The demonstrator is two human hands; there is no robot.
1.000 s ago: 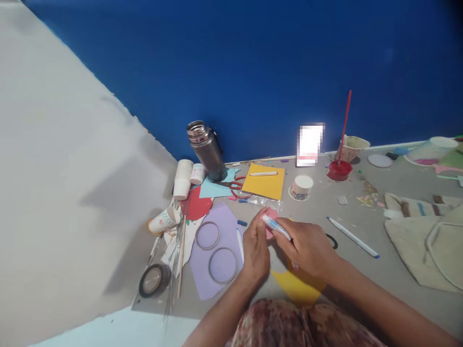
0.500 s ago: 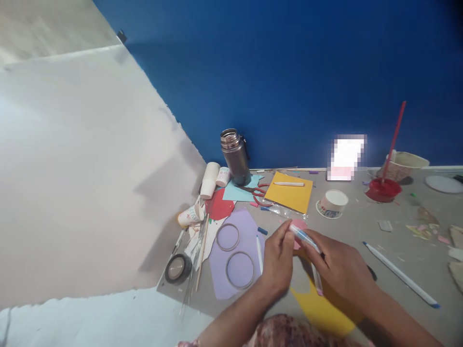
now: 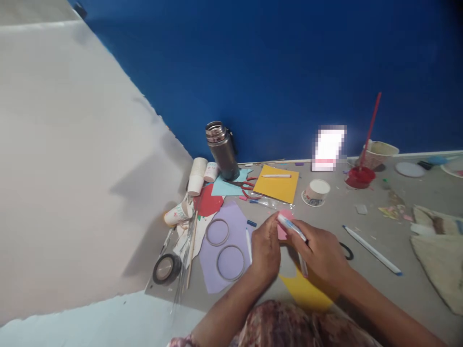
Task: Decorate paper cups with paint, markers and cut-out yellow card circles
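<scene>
My right hand (image 3: 318,243) is closed around a slim white tube with blue print (image 3: 292,226), which slants up and left. The fingertips of my left hand (image 3: 265,243) are pinched together at the tube's upper end; what they hold, if anything, is hidden. Between and just behind my hands shows a piece of pink paper (image 3: 285,234), and I cannot tell whether it is held or lies on the table. Below my right hand are a pale marker (image 3: 303,265) and yellow paper (image 3: 307,291). Left of my left hand lies another white marker (image 3: 248,246).
Purple paper (image 3: 213,258) carries two rings (image 3: 230,262). Black tape (image 3: 166,269) lies at the left. Behind are an open steel flask (image 3: 224,156), red-handled scissors (image 3: 249,184), stacked paper cups (image 3: 197,176), a paper tub (image 3: 316,193) and a red bowl (image 3: 360,178). Cloth (image 3: 439,260) lies right.
My view has turned slightly right, so the table things appear farther left. Both hands stay together at the tube, and more of the pink paper shows between them.
</scene>
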